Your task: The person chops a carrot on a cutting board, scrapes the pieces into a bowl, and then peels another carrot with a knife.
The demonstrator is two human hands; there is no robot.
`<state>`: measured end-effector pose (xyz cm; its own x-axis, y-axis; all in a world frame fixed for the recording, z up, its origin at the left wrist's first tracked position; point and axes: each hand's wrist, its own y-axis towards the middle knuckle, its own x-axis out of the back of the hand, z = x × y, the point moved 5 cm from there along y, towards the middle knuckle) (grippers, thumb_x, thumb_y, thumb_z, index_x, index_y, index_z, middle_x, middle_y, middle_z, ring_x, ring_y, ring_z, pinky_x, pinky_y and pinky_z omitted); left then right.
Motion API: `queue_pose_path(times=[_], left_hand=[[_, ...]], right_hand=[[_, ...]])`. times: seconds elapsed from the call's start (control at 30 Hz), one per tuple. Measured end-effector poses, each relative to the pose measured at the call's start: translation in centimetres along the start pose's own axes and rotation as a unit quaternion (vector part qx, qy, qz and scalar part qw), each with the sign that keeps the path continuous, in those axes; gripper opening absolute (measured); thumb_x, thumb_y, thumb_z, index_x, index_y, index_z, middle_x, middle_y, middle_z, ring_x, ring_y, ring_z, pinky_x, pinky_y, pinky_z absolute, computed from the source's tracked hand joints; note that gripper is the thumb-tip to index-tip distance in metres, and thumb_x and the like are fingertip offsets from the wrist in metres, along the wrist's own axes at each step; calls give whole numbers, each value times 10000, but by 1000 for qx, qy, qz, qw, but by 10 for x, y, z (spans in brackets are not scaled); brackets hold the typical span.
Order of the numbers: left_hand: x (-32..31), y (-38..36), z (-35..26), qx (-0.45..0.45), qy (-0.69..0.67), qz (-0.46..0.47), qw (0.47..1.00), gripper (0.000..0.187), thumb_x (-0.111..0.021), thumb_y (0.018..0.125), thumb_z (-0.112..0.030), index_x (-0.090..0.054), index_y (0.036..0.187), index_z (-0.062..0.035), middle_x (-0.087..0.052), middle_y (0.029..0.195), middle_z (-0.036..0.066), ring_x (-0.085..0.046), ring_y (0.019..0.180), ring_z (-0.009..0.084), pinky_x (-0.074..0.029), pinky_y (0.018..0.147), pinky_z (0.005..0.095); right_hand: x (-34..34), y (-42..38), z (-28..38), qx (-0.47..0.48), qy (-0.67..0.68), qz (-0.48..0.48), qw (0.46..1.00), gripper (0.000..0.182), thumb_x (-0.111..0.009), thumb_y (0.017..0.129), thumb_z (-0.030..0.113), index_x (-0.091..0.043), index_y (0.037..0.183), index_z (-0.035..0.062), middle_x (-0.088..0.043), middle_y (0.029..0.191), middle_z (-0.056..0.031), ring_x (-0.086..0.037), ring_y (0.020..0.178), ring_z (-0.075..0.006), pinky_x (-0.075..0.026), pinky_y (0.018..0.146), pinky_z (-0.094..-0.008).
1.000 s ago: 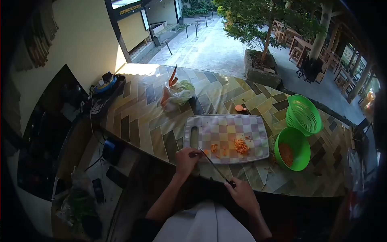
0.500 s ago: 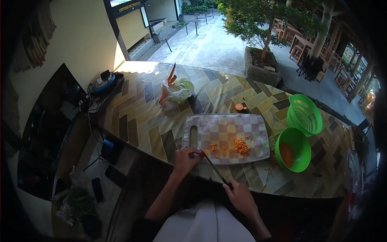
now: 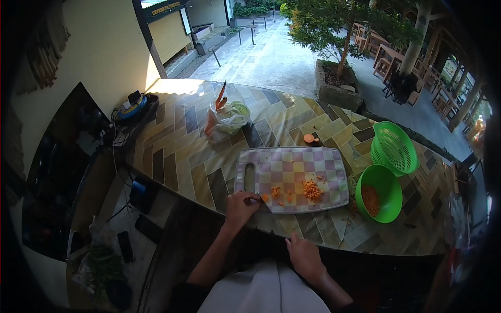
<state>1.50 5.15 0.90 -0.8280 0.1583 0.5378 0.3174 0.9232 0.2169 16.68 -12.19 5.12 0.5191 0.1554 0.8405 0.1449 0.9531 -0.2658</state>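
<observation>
My left hand [image 3: 241,209] is closed at the near-left corner of the checkered cutting board [image 3: 326,156]. Its fingertips pinch something small that I cannot make out, beside an orange piece [image 3: 265,197]. Closer to my body, my right hand [image 3: 305,256] is closed round the handle of a knife [image 3: 265,203]. The blade is faint and narrow, and its tip is by my left fingertips. On the board lie a few carrot pieces [image 3: 275,192] and a heap of chopped carrot [image 3: 312,191].
Right of the board stand a green bowl [image 3: 392,190] with orange bits and a green strainer [image 3: 395,143]. Behind it are a carrot chunk [image 3: 309,138] and a plastic bag [image 3: 229,123] with vegetables. A black tray [image 3: 147,116] with cables is at the table's left end.
My right hand has turned slightly, and the knife blade now shows thinner and fainter. My left hand has shifted very little, and an orange piece shows more clearly by its fingertips.
</observation>
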Motion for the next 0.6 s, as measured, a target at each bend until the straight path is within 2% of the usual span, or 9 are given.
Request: queue_pose_path(times=[0.17,0.27,0.4,0.47,0.6], left_hand=[[-1,0,-5,25,6,-16,1000,206,-780,690,-90,-763,892,-51,-647,703,107,-618,641,187,-511,655,311],[-4,0,-9,71,-22,-35,997,216,-794,700,-107,-765,901,-34,-668,759,109,-631,651,180,-516,659,302],[-4,-1,-11,46,-14,-51,998,215,-803,712,-124,-769,902,-30,-683,835,109,-647,685,179,-523,664,297],[-5,0,-8,28,-12,-50,998,212,-804,714,-125,-771,901,-30,-685,864,110,-649,692,183,-524,663,297],[-5,1,-6,51,-2,-28,998,231,-834,697,-145,-784,909,-70,-693,910,103,-670,707,179,-536,671,288]], right_hand=[[4,17,-6,30,23,14,999,265,-507,1002,239,-510,977,-24,-635,758,-294,-640,788,-478,-511,690,-554],[8,14,-15,10,56,45,997,304,-497,1004,264,-525,974,-37,-641,815,-306,-625,847,-495,-492,753,-566],[18,10,-29,25,102,80,991,334,-499,1003,286,-528,979,-46,-640,834,-308,-615,876,-493,-471,776,-567],[25,0,-30,17,79,83,993,334,-503,1000,289,-532,959,-41,-639,829,-303,-614,867,-489,-465,776,-567],[38,-22,-37,28,24,62,997,335,-515,993,297,-532,927,-31,-635,812,-292,-608,833,-489,-461,750,-567]])
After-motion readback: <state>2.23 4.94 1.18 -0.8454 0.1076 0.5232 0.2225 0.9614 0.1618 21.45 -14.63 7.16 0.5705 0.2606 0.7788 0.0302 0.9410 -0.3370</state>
